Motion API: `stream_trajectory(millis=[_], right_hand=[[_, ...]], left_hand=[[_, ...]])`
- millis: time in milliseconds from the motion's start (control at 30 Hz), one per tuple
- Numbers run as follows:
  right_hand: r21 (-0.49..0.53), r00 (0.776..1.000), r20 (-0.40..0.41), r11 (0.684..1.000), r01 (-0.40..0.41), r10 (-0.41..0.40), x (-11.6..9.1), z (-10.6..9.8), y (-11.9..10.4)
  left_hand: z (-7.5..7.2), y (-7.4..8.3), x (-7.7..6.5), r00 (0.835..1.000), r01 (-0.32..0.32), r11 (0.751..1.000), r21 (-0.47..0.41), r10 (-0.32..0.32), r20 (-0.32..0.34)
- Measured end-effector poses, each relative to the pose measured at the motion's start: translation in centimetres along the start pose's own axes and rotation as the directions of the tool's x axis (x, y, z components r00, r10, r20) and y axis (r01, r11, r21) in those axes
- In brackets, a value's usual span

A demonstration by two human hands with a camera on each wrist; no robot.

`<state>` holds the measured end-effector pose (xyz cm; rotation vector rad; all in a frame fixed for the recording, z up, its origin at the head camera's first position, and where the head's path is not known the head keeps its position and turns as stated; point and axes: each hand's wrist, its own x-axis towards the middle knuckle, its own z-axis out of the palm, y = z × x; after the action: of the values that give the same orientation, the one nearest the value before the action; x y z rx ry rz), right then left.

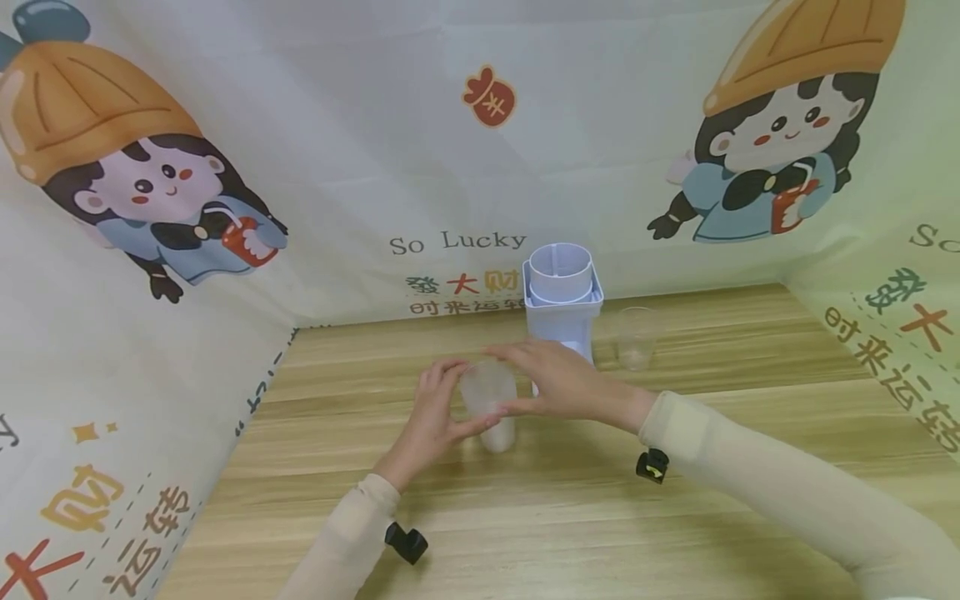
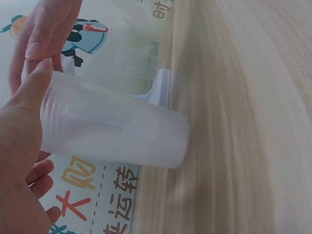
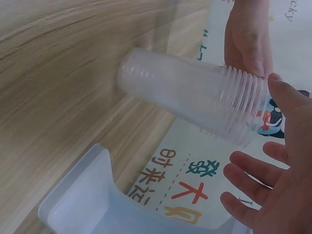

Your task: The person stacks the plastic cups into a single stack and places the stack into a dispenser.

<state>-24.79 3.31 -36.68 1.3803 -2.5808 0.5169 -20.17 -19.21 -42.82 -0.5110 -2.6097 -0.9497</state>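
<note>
A stack of clear plastic cups (image 1: 487, 392) stands upright near the middle of the wooden table, rims up. Its many rim ridges show in the right wrist view, where the stack (image 3: 180, 92) looks frosted. Whether its base touches the table, I cannot tell. My left hand (image 1: 429, 421) grips the stack near the rim from the left, thumb in front. From the right, my right hand (image 1: 566, 385) holds the rim between thumb and index finger. The right hand's other fingers (image 3: 251, 178) spread loosely away from the cups.
A white plastic holder (image 1: 562, 312) with a round tube in its square top stands behind the right hand. One clear cup (image 1: 636, 342) sits right of it. Printed cloth (image 1: 360, 167) walls the back and sides of the table (image 1: 600, 517).
</note>
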Motion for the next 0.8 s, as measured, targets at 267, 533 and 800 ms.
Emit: stream_trajectory(millis=[267,533,800], right_hand=[[0.032,0.999,-0.019,0.999,-0.038,0.039,-2.5,-0.8,1.5],[0.009,0.991,-0.088,0.995,-0.102,0.102,-5.4,-1.5,3.6],[0.057,0.978,-0.078,0.980,-0.188,0.192,-8.2,-2.4,5.1]], left_hand=[[-0.1,0.5,0.5,0.996,-0.069,0.997,-0.023,0.068,-0.058],[-0.1,0.6,0.5,0.995,-0.064,0.996,-0.059,0.059,-0.078],[0.2,0.6,0.8,0.996,-0.036,0.998,-0.056,0.031,-0.088]])
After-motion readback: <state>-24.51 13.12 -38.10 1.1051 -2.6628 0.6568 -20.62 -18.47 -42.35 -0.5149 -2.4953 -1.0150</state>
